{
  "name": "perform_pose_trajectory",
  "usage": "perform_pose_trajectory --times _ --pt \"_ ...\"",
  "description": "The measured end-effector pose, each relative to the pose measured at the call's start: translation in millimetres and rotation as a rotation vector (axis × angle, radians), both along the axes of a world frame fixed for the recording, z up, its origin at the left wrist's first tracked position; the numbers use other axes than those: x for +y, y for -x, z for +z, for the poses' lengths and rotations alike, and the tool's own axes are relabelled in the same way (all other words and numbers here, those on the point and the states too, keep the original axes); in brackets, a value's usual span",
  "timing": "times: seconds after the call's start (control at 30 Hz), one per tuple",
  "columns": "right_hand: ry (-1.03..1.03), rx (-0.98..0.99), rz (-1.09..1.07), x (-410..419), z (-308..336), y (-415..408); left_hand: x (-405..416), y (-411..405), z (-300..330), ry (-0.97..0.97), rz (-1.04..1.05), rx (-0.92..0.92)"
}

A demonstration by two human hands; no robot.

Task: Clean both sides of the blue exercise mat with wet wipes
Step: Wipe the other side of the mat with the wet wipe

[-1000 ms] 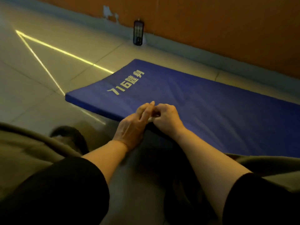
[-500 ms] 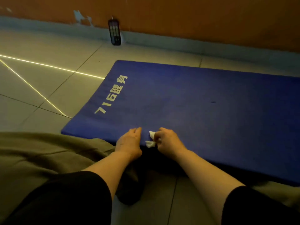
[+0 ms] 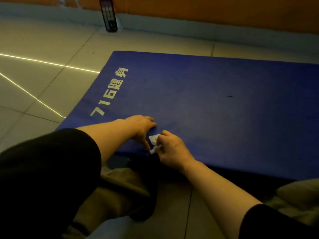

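The blue exercise mat (image 3: 207, 104) lies flat on the tiled floor, with pale printed lettering along its left end. My left hand (image 3: 141, 125) rests on the mat near its front edge, fingers spread flat. Just to its right, my right hand (image 3: 170, 146) pinches a small bunched white wet wipe (image 3: 154, 140) at the mat's front edge. A small dark speck (image 3: 230, 96) shows on the mat's middle.
A dark upright device (image 3: 108, 14) leans against the grey skirting of the orange wall at the back. Bright thin light lines (image 3: 43, 62) cross the floor tiles at left. My knees in olive trousers fill the lower part of the view.
Both hands have slid onto the mat's front edge. My left hand has spread flat on the mat, and the white wipe now shows in my right hand's fingers.
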State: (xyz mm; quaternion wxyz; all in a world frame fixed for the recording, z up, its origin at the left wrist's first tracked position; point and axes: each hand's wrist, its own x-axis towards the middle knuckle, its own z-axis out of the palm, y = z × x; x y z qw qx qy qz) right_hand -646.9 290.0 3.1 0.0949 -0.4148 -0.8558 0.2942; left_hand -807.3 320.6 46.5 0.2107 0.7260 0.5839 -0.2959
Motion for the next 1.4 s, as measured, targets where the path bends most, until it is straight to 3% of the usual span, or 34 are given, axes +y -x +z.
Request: perform_pose_trajectory --times 0.2,0.37,0.47,0.57,0.67,0.87,0.93,1.07,1.17,1.27,1.33,1.4 --pt "0.015 -0.07 -0.353 12 -23 -59 19 0 -17 0.076 -0.205 0.072" --pt "-0.11 0.077 -0.16 -8 -20 9 23 9 -24 0.086 -0.242 0.024" --pt "-0.138 0.056 -0.123 0 -22 -6 30 12 -19 0.14 -0.302 0.027" --pt "-0.271 -0.044 -0.427 17 -36 -45 44 15 -11 0.185 -0.434 0.061" --pt "-0.283 0.065 -0.608 17 -39 -35 59 10 -9 0.185 -0.525 0.066" --pt "-0.178 0.15 -0.22 5 -36 13 66 2 -24 0.214 -0.323 0.031" --pt "-0.203 0.074 -0.298 26 -45 -15 71 3 -28 0.224 -0.241 0.024" --pt "-0.216 0.006 -0.671 57 -52 -53 81 -1 -34 0.266 -0.1 0.024" --pt "-0.26 0.066 -0.523 44 -46 -16 88 -7 -41 0.261 -0.027 0.004" --pt "-0.1 0.127 -0.275 32 -45 13 92 -13 -50 0.19 0.01 -0.012" --pt "-0.028 0.098 -0.231 46 -50 2 93 -15 -54 0.188 0.037 -0.032" --pt "-0.082 0.06 -0.297 65 -58 -20 93 -11 -55 0.203 0.067 -0.062"
